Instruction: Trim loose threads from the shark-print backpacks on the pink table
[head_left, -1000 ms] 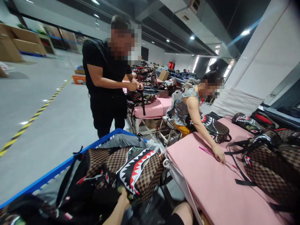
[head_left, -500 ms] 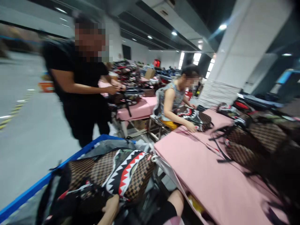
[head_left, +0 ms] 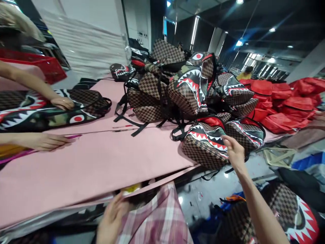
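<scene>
My right hand (head_left: 235, 154) reaches out with its fingers extended at a brown checkered backpack (head_left: 203, 150) with a shark-mouth print. The fingertips are at the bag's right side; whether they touch it I cannot tell. A second shark-print backpack (head_left: 250, 134) lies just behind. My left hand (head_left: 111, 215), somewhat blurred, is low at the near edge of the pink table (head_left: 132, 156), fingers apart and nothing in them. Plaid cloth (head_left: 158, 217) covers my lap beside it.
More checkered backpacks (head_left: 149, 89) are heaped at the table's far side, and red bags (head_left: 284, 101) are piled at right. On the left a co-worker's hands (head_left: 62, 101) handle a camouflage shark-print bag (head_left: 58, 117). Another checkered bag (head_left: 281, 200) lies at lower right.
My view has swung right, from the blue-edged bin and a standing person to the table's bag pile. My left hand was at a shark-print backpack in the bin; now it is empty.
</scene>
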### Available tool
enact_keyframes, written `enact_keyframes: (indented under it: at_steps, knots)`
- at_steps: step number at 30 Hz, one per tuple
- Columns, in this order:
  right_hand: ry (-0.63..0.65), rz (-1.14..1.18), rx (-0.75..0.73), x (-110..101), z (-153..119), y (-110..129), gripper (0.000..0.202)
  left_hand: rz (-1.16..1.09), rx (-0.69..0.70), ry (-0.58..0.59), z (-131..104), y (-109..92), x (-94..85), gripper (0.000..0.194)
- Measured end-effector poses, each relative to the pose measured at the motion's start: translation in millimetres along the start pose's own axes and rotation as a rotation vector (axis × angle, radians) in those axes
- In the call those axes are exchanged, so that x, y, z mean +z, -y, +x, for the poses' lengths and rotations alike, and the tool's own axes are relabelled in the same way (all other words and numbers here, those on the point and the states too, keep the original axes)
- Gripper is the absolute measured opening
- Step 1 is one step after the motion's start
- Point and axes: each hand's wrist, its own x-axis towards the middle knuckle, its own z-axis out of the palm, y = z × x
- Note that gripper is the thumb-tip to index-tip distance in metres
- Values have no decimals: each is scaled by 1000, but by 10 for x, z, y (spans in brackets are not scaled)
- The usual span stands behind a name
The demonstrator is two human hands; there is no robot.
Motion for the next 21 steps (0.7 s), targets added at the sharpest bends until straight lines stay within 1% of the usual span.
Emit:
enact_keyframes:
  at_steps: [2, 3, 4, 5, 6, 7, 8, 10, 12, 14, 16, 17, 18, 20, 21]
  knots:
    - [374, -395, -42, 319, 246, -32, 32, -103, 32, 134, -25, -133, 364, 45]
    - [434, -456, -39, 505, 299, -54, 30, -115, 60, 181, -50, -182, 493, 44]
    - [479, -506, -37, 678, 317, -85, 29, -97, 85, 210, -81, -212, 577, 43]
    - [504, -547, -33, 818, 311, -126, 27, -65, 100, 233, -116, -219, 611, 43]
    - [507, -560, -32, 912, 292, -174, 26, -35, 96, 249, -150, -204, 599, 43]
    - [514, -581, -35, 956, 267, -223, 25, -14, 71, 262, -183, -170, 549, 45]
    - [521, -600, -42, 952, 241, -267, 25, -8, 25, 259, -211, -124, 472, 47]
    - [535, -624, -65, 844, 177, -310, 25, -41, -106, 249, -254, -30, 290, 52]
    - [534, -627, -114, 687, 56, -248, 25, -123, -239, 222, -274, 5, 145, 56]
    - [511, -580, -238, 557, -199, -49, 26, -231, -340, 180, -260, -63, 69, 61]
    - [548, -459, -427, 482, -618, 293, 16, -339, -386, 131, -215, -219, 37, 61]
    - [590, -377, -529, 470, -876, 508, 9, -387, -384, 112, -191, -309, 19, 60]
    - [649, -294, -623, 475, -1146, 743, 7, -437, -356, 111, -169, -390, -12, 57]
    - [762, -189, -739, 543, -1661, 1222, 11, -481, -288, 130, -140, -483, -134, 53]
    - [840, -141, -796, 600, -1878, 1441, 13, -456, -259, 134, -133, -481, -230, 52]
